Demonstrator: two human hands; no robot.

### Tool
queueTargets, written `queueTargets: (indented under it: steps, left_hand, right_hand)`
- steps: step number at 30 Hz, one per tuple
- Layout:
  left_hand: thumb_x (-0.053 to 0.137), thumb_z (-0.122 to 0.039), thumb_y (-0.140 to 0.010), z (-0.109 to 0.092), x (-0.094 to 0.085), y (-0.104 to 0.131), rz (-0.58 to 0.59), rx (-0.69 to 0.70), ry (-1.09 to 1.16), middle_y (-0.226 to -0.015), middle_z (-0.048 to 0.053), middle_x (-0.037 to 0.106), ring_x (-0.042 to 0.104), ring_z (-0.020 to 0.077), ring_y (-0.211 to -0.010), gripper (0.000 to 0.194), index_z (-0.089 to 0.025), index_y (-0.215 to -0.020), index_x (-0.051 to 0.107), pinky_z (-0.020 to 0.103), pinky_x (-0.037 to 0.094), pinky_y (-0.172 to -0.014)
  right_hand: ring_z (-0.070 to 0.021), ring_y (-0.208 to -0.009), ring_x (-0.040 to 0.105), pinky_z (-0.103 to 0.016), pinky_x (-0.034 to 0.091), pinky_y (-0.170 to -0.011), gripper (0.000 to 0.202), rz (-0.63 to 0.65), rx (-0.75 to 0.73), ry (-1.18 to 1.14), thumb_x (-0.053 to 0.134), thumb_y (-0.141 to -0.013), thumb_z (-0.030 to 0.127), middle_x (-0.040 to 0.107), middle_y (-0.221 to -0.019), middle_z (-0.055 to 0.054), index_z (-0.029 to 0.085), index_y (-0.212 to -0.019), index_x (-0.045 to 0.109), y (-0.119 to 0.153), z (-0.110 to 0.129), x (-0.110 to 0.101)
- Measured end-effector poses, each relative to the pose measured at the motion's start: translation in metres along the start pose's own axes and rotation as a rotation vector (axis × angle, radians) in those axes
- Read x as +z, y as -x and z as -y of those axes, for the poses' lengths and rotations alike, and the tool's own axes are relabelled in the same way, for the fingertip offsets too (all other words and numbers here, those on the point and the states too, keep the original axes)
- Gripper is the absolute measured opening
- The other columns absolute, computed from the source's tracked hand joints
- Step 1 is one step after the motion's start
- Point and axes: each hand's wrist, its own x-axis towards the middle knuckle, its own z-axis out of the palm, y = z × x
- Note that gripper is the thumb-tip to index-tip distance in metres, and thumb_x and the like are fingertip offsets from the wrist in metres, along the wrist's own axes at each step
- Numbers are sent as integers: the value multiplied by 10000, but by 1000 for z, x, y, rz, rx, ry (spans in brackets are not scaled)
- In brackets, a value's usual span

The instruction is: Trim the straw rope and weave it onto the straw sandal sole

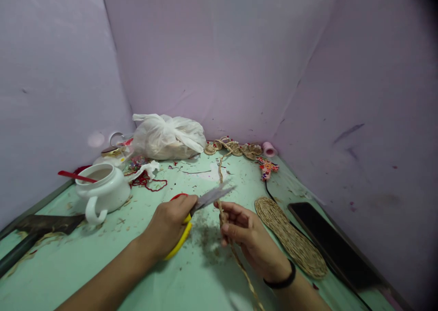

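My left hand (pixel 171 229) is closed round the handles of a pair of scissors (pixel 181 242) with yellow and red grips. The scissor blades point right and lie across a twisted straw cord (pixel 244 274); whether they touch it I cannot tell. Just below the blades, my right hand (pixel 241 231) pinches the cord between thumb and fingers. From there the cord runs down toward the front edge and up toward several small woven straw pieces (pixel 236 149) with red beads at the back wall. A woven straw sole (pixel 290 238) lies to the right of my right hand.
A white pot (pixel 102 192) with a red stick stands at left, near a dark-bladed tool (pixel 51 224). Behind are red yarn (pixel 147 181) and a tied white plastic bag (pixel 169 137). At right lie a black phone-like slab (pixel 335 245), a patterned glue-gun-like object (pixel 267 167) and a pink spool (pixel 269 150).
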Motion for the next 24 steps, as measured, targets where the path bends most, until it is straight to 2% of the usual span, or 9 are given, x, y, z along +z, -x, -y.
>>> queueTargets:
  steps: [2, 4, 6, 9, 14, 17, 20, 24]
  left_hand:
    - [358, -42, -606, -2, -5, -1, -14, -91, 52, -712, -1, 501, 432, 139, -620, 257, -196, -791, 448, 236, 309, -548]
    - [354, -47, -619, -3, -8, -2, -3, -129, 40, -724, 2, 500, 434, 144, -628, 254, -197, -799, 451, 242, 309, -554]
    - [357, -51, -629, -3, -7, -2, 22, -122, 23, -755, 12, 503, 442, 153, -651, 287, -196, -854, 459, 253, 320, -572]
    - [360, -54, -651, -2, -1, -2, 35, -90, 1, -798, 31, 502, 447, 167, -690, 319, -190, -921, 459, 272, 345, -607]
    - [368, -32, -658, 1, 8, -3, -2, 28, -112, -867, 76, 490, 432, 202, -780, 412, -157, -1041, 455, 326, 368, -670]
    - [361, -37, -704, 2, 10, -4, -3, 94, -177, -876, 91, 483, 424, 203, -777, 369, -149, -1033, 483, 336, 370, -674]
    - [365, -68, -748, 1, 10, -5, -10, 123, -189, -881, 92, 481, 424, 201, -783, 326, -154, -1037, 488, 337, 373, -677]
    - [368, -81, -766, 1, 9, -5, -2, 151, -188, -891, 95, 486, 429, 204, -805, 309, -154, -1042, 487, 345, 377, -691]
  right_hand:
    - [-75, -480, 391, -186, 367, -393, 378, -3, 45, 17, 665, -538, 142, 468, -593, 38, 179, -914, 636, 0, -1, 1]
    - [-46, -438, 319, -152, 252, -347, 348, -36, 71, 46, 649, -562, 155, 427, -569, 48, 163, -910, 645, 0, -2, 0]
    - [-33, -420, 247, -155, 160, -341, 272, -97, 68, 83, 637, -628, 226, 364, -539, 60, 149, -888, 655, 0, -2, -1]
    - [-38, -403, 210, -180, 125, -351, 303, -168, 28, 196, 612, -692, 356, 302, -491, 74, 135, -893, 662, -1, -3, -3]
    - [-38, -400, 212, -194, 159, -378, 280, -162, -52, 288, 654, -636, 313, 371, -467, 71, 140, -854, 688, 0, -2, -5]
    - [-52, -430, 297, -197, 231, -412, 230, -191, -67, 314, 656, -594, 224, 487, -508, 44, 158, -809, 703, 1, 0, -4]
    - [-93, -524, 432, -211, 313, -472, 224, -180, -87, 368, 642, -567, 160, 605, -641, 0, 179, -778, 715, 1, 3, -3]
    - [-132, -628, 505, -232, 357, -545, 221, -125, -105, 377, 629, -571, 136, 646, -707, -13, 210, -755, 725, 0, 6, -3]
